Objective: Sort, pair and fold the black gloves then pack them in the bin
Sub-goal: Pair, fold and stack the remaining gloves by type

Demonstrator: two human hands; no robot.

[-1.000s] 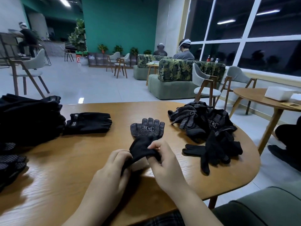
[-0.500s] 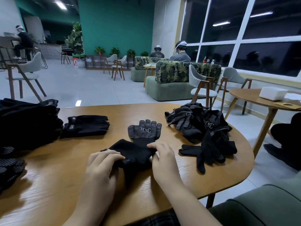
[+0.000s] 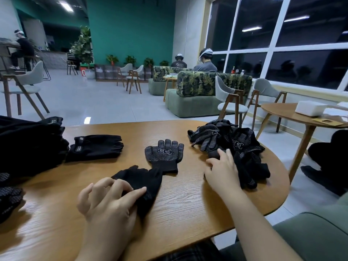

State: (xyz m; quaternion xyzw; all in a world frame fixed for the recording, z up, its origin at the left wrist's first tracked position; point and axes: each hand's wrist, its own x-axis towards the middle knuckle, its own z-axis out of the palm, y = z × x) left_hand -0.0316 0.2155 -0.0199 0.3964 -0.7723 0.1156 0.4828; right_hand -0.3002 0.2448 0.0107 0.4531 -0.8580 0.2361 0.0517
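Note:
A plain black glove (image 3: 143, 180) lies on the wooden table (image 3: 188, 200) near me. My left hand (image 3: 109, 200) rests on its near end, thumb and curled fingers pinching the fabric. Just beyond it a dotted black glove (image 3: 163, 153) lies flat, palm up, fingers pointing away. My right hand (image 3: 222, 170) reaches to the right, its fingers fairly straight and touching the near edge of a heap of dotted black gloves (image 3: 239, 144). A folded pair of fingerless black gloves (image 3: 96, 147) sits at the left.
A tall stack of black gloves (image 3: 28, 144) fills the table's left end, with more dotted gloves (image 3: 7, 194) at the near left edge. A second table at the right carries a white box (image 3: 310, 108). Chairs, sofas and seated people are in the room behind.
My right hand let go of the plain glove and moved right to the heap. My left hand stays on the glove, which now lies spread on the table.

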